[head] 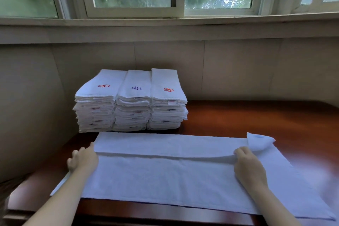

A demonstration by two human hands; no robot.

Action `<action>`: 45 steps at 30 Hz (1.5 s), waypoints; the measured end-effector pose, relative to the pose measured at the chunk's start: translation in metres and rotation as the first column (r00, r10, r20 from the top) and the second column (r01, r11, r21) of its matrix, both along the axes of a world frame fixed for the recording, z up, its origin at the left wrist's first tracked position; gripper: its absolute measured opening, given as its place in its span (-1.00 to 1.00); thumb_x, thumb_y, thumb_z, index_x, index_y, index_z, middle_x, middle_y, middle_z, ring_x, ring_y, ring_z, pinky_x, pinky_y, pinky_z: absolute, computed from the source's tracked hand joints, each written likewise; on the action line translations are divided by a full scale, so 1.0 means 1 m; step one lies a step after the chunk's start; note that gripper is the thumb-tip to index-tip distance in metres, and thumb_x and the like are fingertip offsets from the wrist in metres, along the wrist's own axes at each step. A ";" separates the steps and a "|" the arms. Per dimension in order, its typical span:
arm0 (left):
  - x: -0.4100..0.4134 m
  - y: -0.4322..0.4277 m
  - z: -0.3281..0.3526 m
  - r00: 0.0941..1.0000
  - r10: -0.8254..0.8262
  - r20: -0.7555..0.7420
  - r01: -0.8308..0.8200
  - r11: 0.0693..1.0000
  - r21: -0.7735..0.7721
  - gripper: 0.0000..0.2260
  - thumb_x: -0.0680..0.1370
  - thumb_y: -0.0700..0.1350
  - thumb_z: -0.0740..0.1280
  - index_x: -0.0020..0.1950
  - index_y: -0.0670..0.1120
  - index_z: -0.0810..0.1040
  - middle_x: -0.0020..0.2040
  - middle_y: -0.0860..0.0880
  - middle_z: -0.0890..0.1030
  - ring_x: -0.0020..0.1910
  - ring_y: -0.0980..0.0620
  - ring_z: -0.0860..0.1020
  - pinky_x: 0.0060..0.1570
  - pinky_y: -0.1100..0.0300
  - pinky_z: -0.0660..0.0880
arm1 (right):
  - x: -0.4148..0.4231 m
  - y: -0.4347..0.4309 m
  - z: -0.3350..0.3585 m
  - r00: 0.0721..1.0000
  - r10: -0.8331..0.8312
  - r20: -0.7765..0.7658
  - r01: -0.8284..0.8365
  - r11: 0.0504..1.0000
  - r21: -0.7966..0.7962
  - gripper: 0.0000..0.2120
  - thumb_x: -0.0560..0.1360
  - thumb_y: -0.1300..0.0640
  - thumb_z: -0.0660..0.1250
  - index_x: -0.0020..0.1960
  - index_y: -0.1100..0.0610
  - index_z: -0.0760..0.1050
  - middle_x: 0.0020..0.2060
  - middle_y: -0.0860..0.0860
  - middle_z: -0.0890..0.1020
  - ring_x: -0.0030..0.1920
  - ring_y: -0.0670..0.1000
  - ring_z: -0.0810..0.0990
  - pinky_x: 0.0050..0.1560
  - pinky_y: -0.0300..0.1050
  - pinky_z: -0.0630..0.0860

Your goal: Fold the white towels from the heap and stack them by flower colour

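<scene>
Towel (165, 174) lies spread lengthwise across the near part of our dark red-brown wooden table (256, 115), its far long edge folded toward us into a straight ridge. Our left hand (82, 159) grips the ridge's left end, thumb on top and fingers curled at the cloth's edge. Our right hand (247, 163) pinches the right end, where a corner curls up. The cloth is plain white terry, soft and slightly nubbed. Behind it, against the wall, stand three stacks of folded towels, topped left to right by a red flower (103, 85), a blue flower (136, 88) and a red-orange flower (168, 89).
</scene>
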State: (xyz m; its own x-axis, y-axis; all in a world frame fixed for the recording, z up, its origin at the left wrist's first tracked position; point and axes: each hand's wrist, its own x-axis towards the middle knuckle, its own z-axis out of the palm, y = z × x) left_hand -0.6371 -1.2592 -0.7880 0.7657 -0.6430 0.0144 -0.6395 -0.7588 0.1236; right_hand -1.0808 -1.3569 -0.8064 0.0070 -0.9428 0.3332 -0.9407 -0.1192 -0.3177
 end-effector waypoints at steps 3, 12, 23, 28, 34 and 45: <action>-0.010 -0.010 0.005 0.997 0.074 0.002 -0.074 0.994 0.084 -0.51 0.63 -0.12 -0.01 0.57 0.00 0.02 0.53 -0.10 0.12 0.45 -0.13 0.15 0.35 0.00 0.22 | -0.002 -0.001 0.004 0.996 -0.091 -0.004 0.091 0.992 0.086 -0.72 0.44 0.38 0.14 0.10 0.18 0.45 0.22 0.05 0.43 -0.10 0.18 0.58 -0.27 -0.10 0.38; -0.175 -0.084 -0.006 0.817 -0.575 -0.035 0.576 0.817 0.007 -0.52 0.60 -0.18 0.06 0.53 0.04 0.17 0.56 -0.06 0.08 0.52 -0.11 0.05 0.47 0.00 0.08 | -0.001 -0.003 0.006 0.980 -0.197 -0.028 0.199 0.977 0.075 -0.87 0.42 0.31 0.15 -0.12 0.12 0.28 0.05 0.09 0.45 -0.05 0.15 0.53 -0.21 -0.11 0.26; -0.236 -0.099 -0.030 0.751 -0.661 0.010 0.654 0.741 -0.152 -0.41 0.53 -0.23 0.07 0.52 0.17 0.14 0.56 0.01 0.09 0.53 -0.01 0.04 0.46 -0.04 0.00 | -0.064 -0.020 0.012 0.913 -0.331 0.238 0.296 0.940 0.170 -0.72 0.48 0.32 0.12 0.09 0.18 0.52 0.07 0.11 0.53 -0.04 0.15 0.47 -0.17 -0.11 0.34; -0.238 -0.099 -0.029 0.720 -0.693 -0.033 0.685 0.718 -0.120 -0.40 0.53 -0.24 0.06 0.55 0.12 0.09 0.58 0.01 0.03 0.54 0.04 -0.02 0.47 -0.04 -0.07 | -0.077 -0.024 0.013 0.859 -0.382 0.341 0.384 0.921 0.065 -0.77 0.44 0.39 0.15 -0.04 0.33 0.56 -0.14 0.23 0.61 -0.11 0.28 0.51 -0.22 -0.04 0.40; -0.235 -0.092 -0.026 0.636 -0.764 -0.112 0.768 0.640 -0.004 -0.41 0.62 0.13 -0.02 0.58 0.00 -0.16 0.58 0.00 -0.17 0.54 0.09 -0.17 0.48 0.00 -0.21 | -0.047 -0.019 0.021 0.909 -0.396 -0.128 0.410 0.906 0.107 -0.79 0.43 0.25 0.19 -0.09 0.09 0.58 -0.16 0.04 0.62 0.07 0.16 0.37 0.02 -0.11 0.29; -0.222 -0.065 -0.015 0.600 -0.788 -0.141 0.794 0.608 -0.017 -0.48 0.66 0.07 -0.06 0.58 -0.06 -0.08 0.58 0.02 -0.09 0.55 0.09 -0.07 0.49 0.02 -0.13 | 0.093 0.011 0.013 0.851 0.504 -0.144 -0.445 0.840 0.311 -0.70 0.54 0.19 0.14 0.26 0.16 0.41 0.19 0.13 0.45 0.26 0.10 0.37 0.20 -0.02 0.32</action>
